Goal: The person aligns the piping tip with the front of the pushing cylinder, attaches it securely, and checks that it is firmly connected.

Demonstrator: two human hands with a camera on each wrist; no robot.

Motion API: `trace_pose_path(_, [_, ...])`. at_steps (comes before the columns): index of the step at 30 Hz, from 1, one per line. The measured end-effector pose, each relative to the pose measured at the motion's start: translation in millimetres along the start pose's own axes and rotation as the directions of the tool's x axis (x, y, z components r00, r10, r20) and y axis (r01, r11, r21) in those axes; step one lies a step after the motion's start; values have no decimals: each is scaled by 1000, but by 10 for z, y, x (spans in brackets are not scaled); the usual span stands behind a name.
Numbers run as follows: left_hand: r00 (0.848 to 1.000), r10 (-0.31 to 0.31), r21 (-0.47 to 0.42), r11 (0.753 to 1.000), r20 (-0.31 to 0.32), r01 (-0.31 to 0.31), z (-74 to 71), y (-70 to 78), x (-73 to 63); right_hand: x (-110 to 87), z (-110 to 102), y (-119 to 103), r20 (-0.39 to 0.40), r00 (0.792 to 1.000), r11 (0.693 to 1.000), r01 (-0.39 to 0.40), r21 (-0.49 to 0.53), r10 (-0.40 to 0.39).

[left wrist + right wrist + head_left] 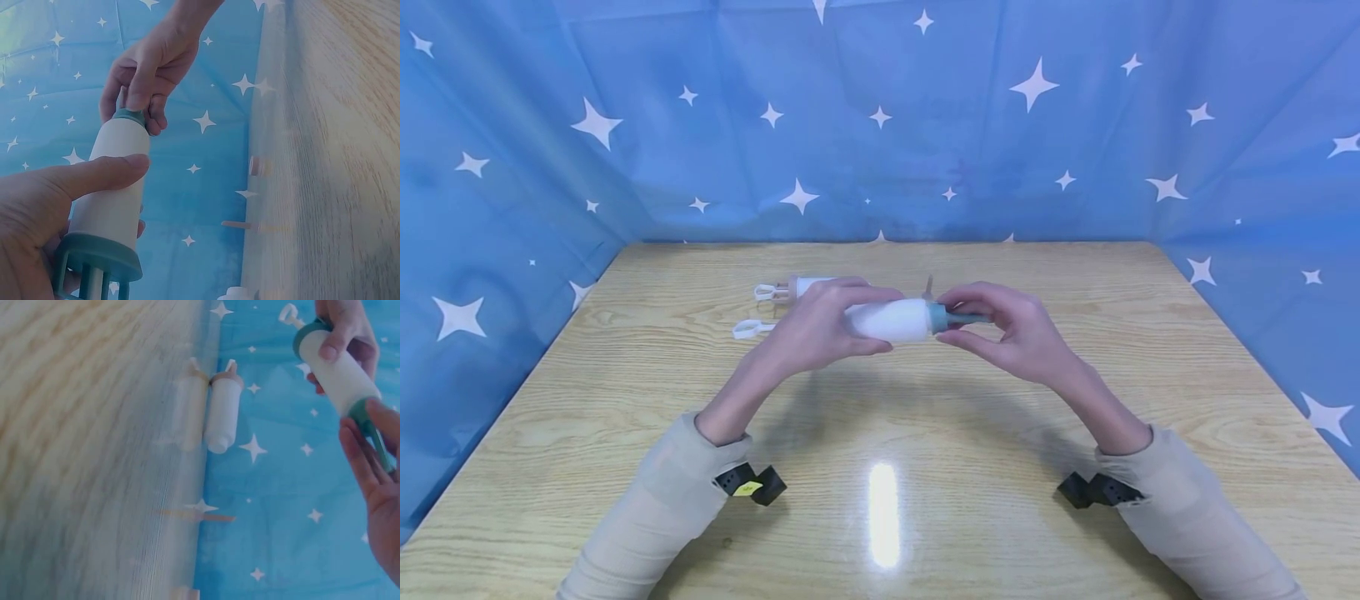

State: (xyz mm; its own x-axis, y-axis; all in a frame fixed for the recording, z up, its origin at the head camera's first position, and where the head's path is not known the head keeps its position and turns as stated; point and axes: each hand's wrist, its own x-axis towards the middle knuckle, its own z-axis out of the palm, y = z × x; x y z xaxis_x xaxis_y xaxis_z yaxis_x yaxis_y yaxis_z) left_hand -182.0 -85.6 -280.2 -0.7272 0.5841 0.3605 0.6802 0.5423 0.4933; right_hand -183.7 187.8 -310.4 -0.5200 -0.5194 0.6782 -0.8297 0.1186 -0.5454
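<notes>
Held over the table is a white plunger syringe (895, 321) with teal end caps, lying nearly level in the head view. My left hand (820, 321) wraps round its barrel, thumb along the top. The white plunger ring (747, 329) sticks out to the left, past that hand. At the other end, the thumb and fingers of my right hand (1011, 325) pinch the teal front cap (361, 412). A slim teal nozzle (970, 318) runs from this cap into the right palm and is partly hidden by the fingers.
Behind the left hand lies a second white syringe (223, 415) with a pinkish-brown cap. A thin pinkish-brown piece (929, 287) is on the wooden table (985, 517), behind the held syringe. A blue star-patterned curtain (880, 158) borders the back and sides.
</notes>
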Motion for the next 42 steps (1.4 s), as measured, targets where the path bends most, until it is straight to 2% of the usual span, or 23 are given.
trace_pose_path(13, [1000,6,2,1000,10,-7,8,-15,-5,-4,-20,12,19,999,992,-43,-116,46])
trace_pose_path(20, [1000,27,9,1000,8,-28,12,4,-6,-26,-23,27,33,998,990,-51,-128,56])
trace_pose_path(26, [999,37,-5,999,4,-37,15,23,-7,-34,-25,23,-4,998,988,-61,-144,61])
trace_pose_path(33, [999,45,-7,999,5,-45,5,24,-11,-2,-8,20,-59,998,998,29,-57,-33])
trace_pose_path(42, [1000,2,26,1000,-2,-2,-13,22,-2,6,-19,8,11,999,999,30,41,-31])
